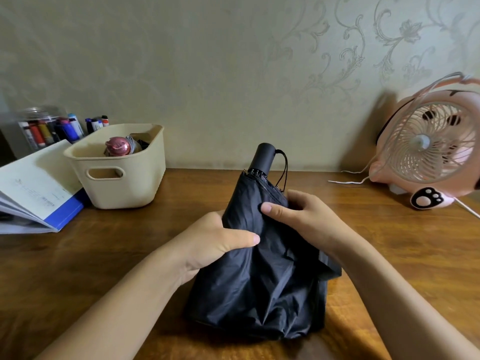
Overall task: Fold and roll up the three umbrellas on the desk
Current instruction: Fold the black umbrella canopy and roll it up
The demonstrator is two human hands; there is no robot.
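Note:
A black folding umbrella (259,276) is held above the wooden desk (104,255), its black handle (263,157) pointing away from me with a wrist strap hanging at its right. The canopy cloth is loose and bunched toward me. My left hand (215,242) grips the left side of the cloth, thumb pressed across the front. My right hand (298,216) clasps the cloth from the right, just below the rib tips, thumb on top. Only this one umbrella lies in the open; a pink and grey item that may be a rolled umbrella sits in the beige bin.
A beige plastic bin (122,183) stands at the back left, with a pink item (118,146) inside. An open book (33,190) lies left of it, a jar of markers (49,128) behind. A pink desk fan (431,144) with a white cable stands at the back right.

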